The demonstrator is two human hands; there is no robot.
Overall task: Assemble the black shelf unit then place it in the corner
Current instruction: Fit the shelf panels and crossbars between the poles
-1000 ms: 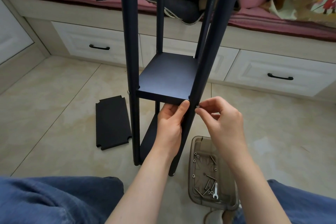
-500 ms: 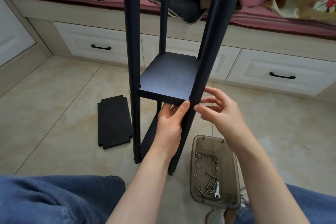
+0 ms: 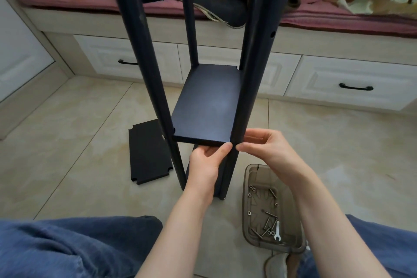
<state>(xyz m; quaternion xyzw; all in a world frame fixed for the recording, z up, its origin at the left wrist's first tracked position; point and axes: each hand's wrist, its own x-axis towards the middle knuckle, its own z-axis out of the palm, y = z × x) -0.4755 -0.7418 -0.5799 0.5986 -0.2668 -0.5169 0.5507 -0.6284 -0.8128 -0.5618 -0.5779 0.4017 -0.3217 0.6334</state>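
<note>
The black shelf unit (image 3: 191, 29) stands on the tiled floor (image 3: 67, 142) at the centre of the frame. Just below its shelf board (image 3: 209, 106), the left hand (image 3: 205, 165) grips the board's near edge, fingers curled beneath and thumb in front. Immediately to its right, the right hand (image 3: 268, 149) pinches the near-right pole (image 3: 255, 70) at the board's corner. A loose panel (image 3: 147, 151) lies left of the unit, and a tray (image 3: 291, 216) of screws sits at lower right.

Black shelf unit (image 3: 209, 106) upright on floor — one spare panel (image 3: 149, 151) (flat) beside it
</note>
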